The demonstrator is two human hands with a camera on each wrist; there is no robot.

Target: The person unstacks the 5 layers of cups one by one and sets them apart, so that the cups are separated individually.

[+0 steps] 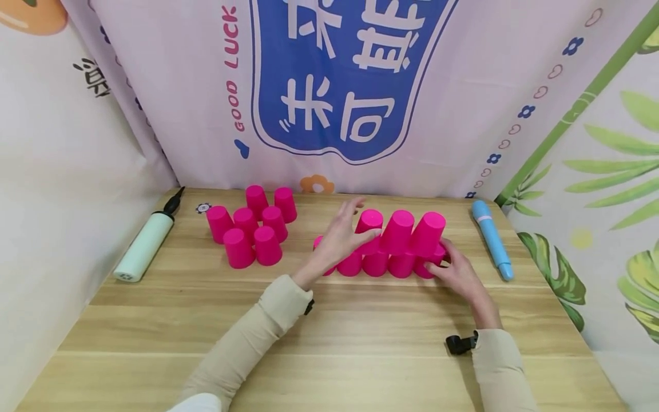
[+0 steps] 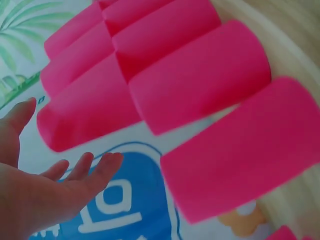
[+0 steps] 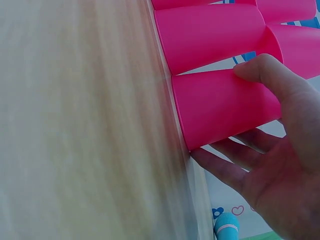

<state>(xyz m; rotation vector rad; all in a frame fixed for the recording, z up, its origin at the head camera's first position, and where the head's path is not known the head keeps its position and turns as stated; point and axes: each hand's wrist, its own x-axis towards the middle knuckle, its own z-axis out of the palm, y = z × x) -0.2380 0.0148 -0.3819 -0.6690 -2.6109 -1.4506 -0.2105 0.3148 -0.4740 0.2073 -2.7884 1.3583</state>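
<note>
Pink cups stand upside down in a row, with three more cups (image 1: 398, 232) resting on top of them toward the right. My left hand (image 1: 334, 240) is beside the leftmost upper cup (image 2: 92, 107), fingers and thumb spread, holding nothing; a gap shows between hand and cup in the left wrist view. It partly hides the left end cup (image 2: 245, 155) of the bottom row. At the other end, my right hand (image 1: 459, 276) holds the rightmost bottom cup (image 3: 225, 107), thumb on its near side and fingers round its outer side.
On the left stands a group of several upside-down pink cups (image 1: 239, 249). A pale green hand pump (image 1: 144, 246) lies near the table's left edge. A light blue stick-shaped object (image 1: 492, 240) lies at the right. A printed cloth (image 1: 206, 166) hangs behind the table (image 1: 350, 355).
</note>
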